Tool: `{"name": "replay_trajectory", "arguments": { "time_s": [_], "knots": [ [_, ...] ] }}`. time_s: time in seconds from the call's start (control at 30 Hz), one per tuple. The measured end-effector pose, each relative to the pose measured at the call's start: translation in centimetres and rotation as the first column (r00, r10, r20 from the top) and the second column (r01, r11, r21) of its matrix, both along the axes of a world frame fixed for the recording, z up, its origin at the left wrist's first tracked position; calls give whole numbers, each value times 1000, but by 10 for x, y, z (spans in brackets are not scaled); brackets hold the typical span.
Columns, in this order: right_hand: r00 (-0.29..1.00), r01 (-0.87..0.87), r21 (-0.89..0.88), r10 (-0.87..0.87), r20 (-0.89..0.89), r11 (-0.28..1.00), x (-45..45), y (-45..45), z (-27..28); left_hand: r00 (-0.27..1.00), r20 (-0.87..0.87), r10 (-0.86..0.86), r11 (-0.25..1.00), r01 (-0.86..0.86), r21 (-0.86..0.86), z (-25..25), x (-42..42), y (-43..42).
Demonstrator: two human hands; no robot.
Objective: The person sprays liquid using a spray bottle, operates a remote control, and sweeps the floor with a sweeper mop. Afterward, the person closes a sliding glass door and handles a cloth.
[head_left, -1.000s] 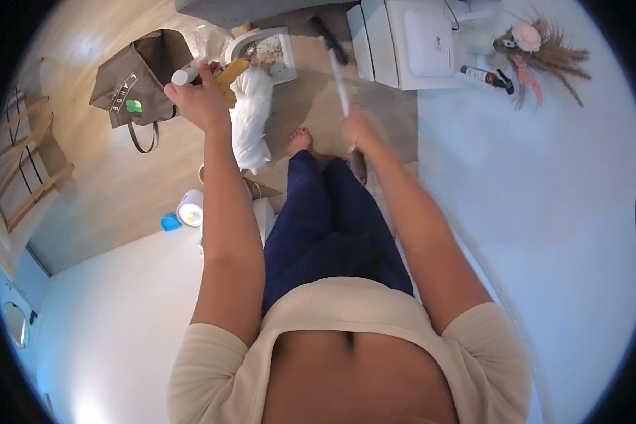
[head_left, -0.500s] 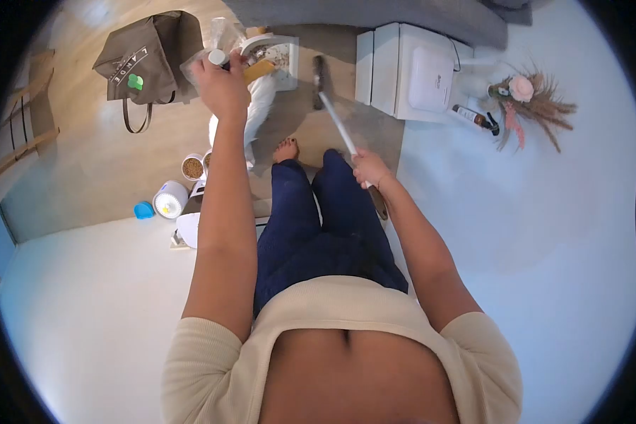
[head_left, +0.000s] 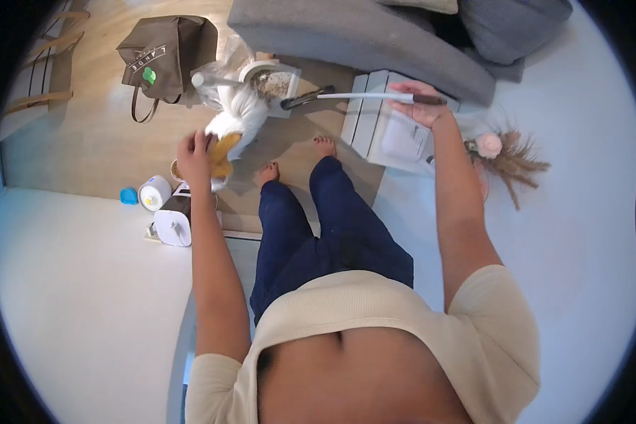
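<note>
Wood-toned flooring (head_left: 71, 152), smooth and pale, runs under the person's bare feet; grey, coarse-woven upholstery (head_left: 360, 35) borders it. Right hand (head_left: 415, 104): fingers and thumb closed around the brown grip of a long brush (head_left: 371, 95). Its slim, straight white shaft ends in dark bristles beside a white tray (head_left: 295, 76) of loose granules; contact cannot be determined. Left hand (head_left: 195, 161): fingers curled, gripping a flat yellow piece (head_left: 225, 148), edges irregular, material undetermined. It overlaps a white, soft-furred animal (head_left: 240, 116) in view. Crumpled clear plastic (head_left: 226, 60) lies between the tray and a boxy brown bag (head_left: 166, 56) with looped handles.
</note>
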State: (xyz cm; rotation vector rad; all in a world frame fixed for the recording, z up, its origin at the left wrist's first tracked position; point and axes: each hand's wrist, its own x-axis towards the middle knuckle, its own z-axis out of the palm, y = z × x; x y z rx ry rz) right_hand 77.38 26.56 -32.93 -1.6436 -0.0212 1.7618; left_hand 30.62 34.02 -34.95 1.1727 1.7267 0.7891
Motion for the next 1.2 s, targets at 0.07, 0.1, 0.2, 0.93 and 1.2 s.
{"name": "replay_trajectory", "arguments": {
  "time_s": [0.07,0.1,0.2,0.93,1.2],
  "knots": [
    [884,422,122,-377,-276,898,36,15,-4,983,117,144,989,-138,-56,8,4,-27],
    [859,477,97,-440,-263,873,46,17,-6,972,82,220,972,-212,-104,17,6,-45],
    [868,463,92,-472,155,881,61,30,-16,944,-2,330,931,-326,-166,23,6,-84],
    [-279,-825,-261,40,959,501,32,101,-60,810,26,585,779,-553,-294,-2,25,-199],
    [-450,-875,-453,-61,891,-173,29,71,-65,761,-30,648,707,-616,-348,-18,28,-219]
  ]
}}
